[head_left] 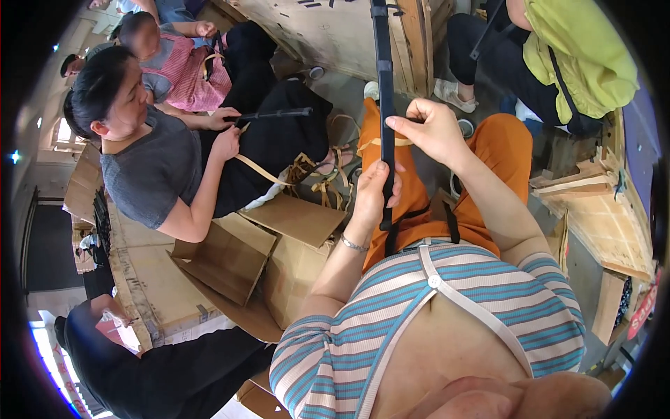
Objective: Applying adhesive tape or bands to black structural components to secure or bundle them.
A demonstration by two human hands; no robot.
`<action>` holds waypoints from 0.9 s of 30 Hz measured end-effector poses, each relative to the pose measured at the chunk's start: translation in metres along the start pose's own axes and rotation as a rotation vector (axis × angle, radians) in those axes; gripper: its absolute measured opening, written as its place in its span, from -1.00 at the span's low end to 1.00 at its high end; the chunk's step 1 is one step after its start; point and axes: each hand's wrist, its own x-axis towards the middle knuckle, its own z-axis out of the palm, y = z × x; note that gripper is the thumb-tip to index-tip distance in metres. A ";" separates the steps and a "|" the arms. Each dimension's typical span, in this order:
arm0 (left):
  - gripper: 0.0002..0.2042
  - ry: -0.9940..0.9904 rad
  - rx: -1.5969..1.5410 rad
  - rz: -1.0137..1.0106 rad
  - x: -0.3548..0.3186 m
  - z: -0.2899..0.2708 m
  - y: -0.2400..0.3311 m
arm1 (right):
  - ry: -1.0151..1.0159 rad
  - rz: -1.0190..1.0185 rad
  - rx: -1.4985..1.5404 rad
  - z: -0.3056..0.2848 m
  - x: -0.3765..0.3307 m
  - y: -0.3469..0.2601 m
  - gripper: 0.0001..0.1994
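Wooden crate (328, 35), 2 hands (371, 190) on black bar (385, 84)

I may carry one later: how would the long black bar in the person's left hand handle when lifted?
The black bar is probably stiff, running nearly straight past the left hand without visible sagging. Being slim, it looks fairly light. Its length may make it swing if gripped near one end.

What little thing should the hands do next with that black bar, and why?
Maybe the right hand could draw the tan strip snug against the black bar: the strip shows on both sides of it and runs toward that hand. The left hand grips the bar nearer the body, so could probably steady it.
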 end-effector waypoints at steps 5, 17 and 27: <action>-0.65 0.024 0.090 0.061 0.002 -0.002 0.002 | 0.036 0.023 -0.043 0.004 0.001 -0.009 -0.66; -0.55 0.030 0.033 0.057 -0.003 -0.011 0.006 | -0.367 0.046 0.427 -0.006 0.008 0.011 -0.87; -0.49 -0.323 -0.216 0.005 -0.016 -0.005 0.023 | -0.582 0.046 0.694 -0.010 0.012 -0.020 -0.81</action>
